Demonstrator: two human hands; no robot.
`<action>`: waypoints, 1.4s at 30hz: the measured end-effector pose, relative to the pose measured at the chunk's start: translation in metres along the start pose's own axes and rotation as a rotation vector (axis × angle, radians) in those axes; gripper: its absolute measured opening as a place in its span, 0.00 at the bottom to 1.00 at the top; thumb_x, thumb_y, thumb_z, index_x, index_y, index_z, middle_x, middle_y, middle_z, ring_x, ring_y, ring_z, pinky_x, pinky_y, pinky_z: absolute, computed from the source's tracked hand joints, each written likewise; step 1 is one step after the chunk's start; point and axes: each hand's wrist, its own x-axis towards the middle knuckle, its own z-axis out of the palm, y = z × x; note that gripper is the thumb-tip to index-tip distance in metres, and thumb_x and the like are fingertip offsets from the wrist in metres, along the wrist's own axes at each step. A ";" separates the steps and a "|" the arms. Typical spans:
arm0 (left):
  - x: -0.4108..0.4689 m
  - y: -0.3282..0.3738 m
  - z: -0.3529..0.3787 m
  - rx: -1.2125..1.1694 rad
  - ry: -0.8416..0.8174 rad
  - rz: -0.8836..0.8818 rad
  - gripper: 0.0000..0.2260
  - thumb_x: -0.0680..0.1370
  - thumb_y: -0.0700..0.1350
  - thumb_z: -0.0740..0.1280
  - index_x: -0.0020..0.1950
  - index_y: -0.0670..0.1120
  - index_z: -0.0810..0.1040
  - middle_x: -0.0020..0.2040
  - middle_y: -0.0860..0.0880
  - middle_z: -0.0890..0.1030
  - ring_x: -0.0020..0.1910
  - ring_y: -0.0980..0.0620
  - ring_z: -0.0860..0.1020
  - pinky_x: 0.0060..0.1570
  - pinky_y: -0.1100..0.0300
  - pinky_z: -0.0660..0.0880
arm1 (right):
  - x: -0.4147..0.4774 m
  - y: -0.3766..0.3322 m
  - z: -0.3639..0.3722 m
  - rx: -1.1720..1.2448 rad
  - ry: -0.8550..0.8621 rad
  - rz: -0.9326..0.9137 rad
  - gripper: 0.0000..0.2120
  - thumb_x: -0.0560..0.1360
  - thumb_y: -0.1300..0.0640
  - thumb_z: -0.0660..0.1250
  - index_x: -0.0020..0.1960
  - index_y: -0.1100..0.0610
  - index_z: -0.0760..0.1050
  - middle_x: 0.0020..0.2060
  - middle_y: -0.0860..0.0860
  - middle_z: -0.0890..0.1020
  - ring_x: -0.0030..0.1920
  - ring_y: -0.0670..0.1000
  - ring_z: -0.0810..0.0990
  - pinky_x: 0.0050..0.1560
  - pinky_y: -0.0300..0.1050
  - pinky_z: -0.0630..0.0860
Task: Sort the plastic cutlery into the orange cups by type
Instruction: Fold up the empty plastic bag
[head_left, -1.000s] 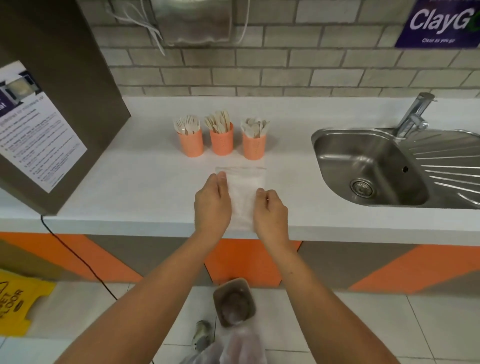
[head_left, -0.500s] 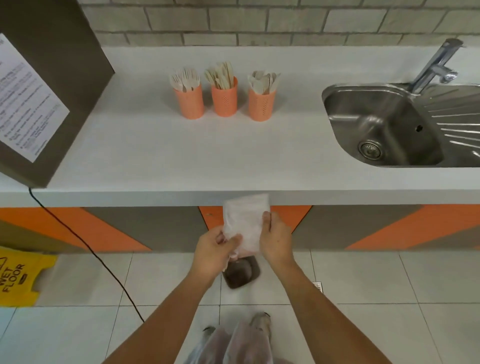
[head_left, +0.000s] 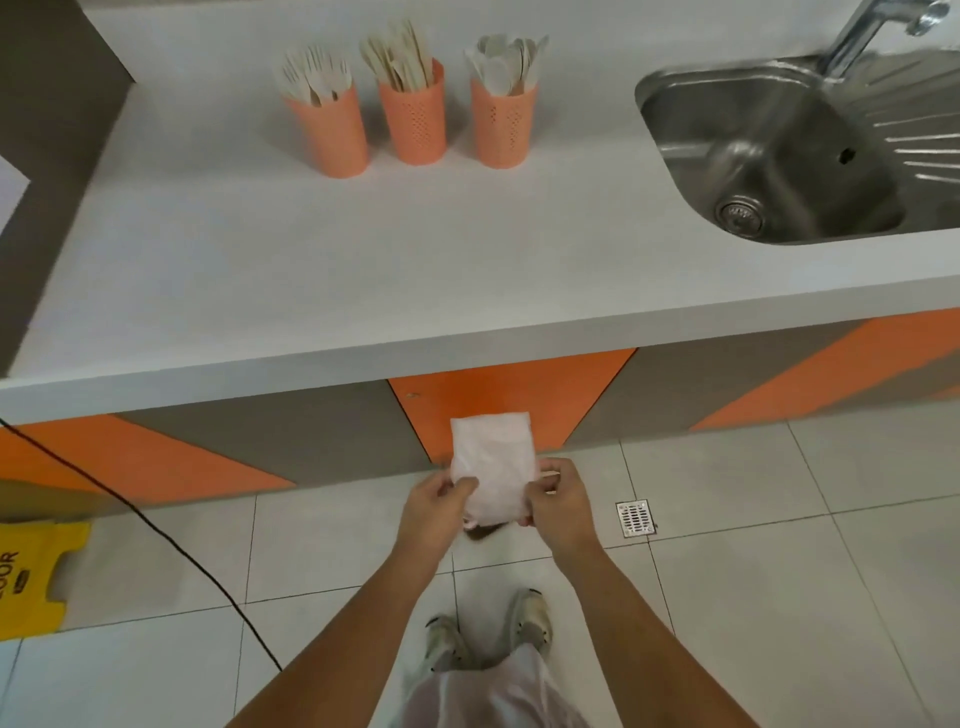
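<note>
Plastic cutlery (head_left: 410, 57) sits sorted in 3 orange perforated cups (head_left: 415, 117) on white counter (head_left: 311, 260); left hand (head_left: 434, 512) & right hand (head_left: 558, 506) both pinch clear crumpled plastic bag (head_left: 493, 462).

bag (head_left: 493, 465) off counter (head_left: 363, 270), left hand (head_left: 434, 512) and right hand (head_left: 560, 506) lowered

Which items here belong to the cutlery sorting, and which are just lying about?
Job: orange cup of forks, middle orange cup, apparently knives, orange cup of spoons; clear plastic bag, pinched by left hand and right hand.
Lying about: sink, tap, yellow wet-floor sign, black cable, floor drain.
</note>
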 end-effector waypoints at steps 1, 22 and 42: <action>0.004 -0.005 0.001 0.007 -0.007 -0.004 0.07 0.75 0.49 0.71 0.49 0.46 0.83 0.40 0.48 0.83 0.40 0.48 0.80 0.41 0.53 0.76 | 0.004 0.007 0.001 -0.008 0.005 0.005 0.12 0.77 0.70 0.64 0.55 0.56 0.73 0.44 0.55 0.79 0.37 0.53 0.82 0.39 0.58 0.85; 0.216 -0.186 0.070 0.504 -0.008 -0.013 0.04 0.81 0.44 0.69 0.54 0.50 0.76 0.51 0.52 0.80 0.50 0.50 0.78 0.39 0.66 0.71 | 0.183 0.228 0.060 -0.358 0.008 0.023 0.06 0.80 0.63 0.66 0.48 0.53 0.75 0.47 0.48 0.79 0.48 0.50 0.77 0.35 0.23 0.70; 0.249 -0.223 0.062 0.872 -0.013 0.057 0.33 0.79 0.60 0.68 0.80 0.50 0.63 0.75 0.43 0.73 0.72 0.38 0.71 0.69 0.43 0.71 | 0.212 0.254 0.075 -0.486 -0.149 -0.022 0.23 0.84 0.53 0.62 0.79 0.51 0.63 0.74 0.56 0.68 0.71 0.58 0.73 0.71 0.50 0.71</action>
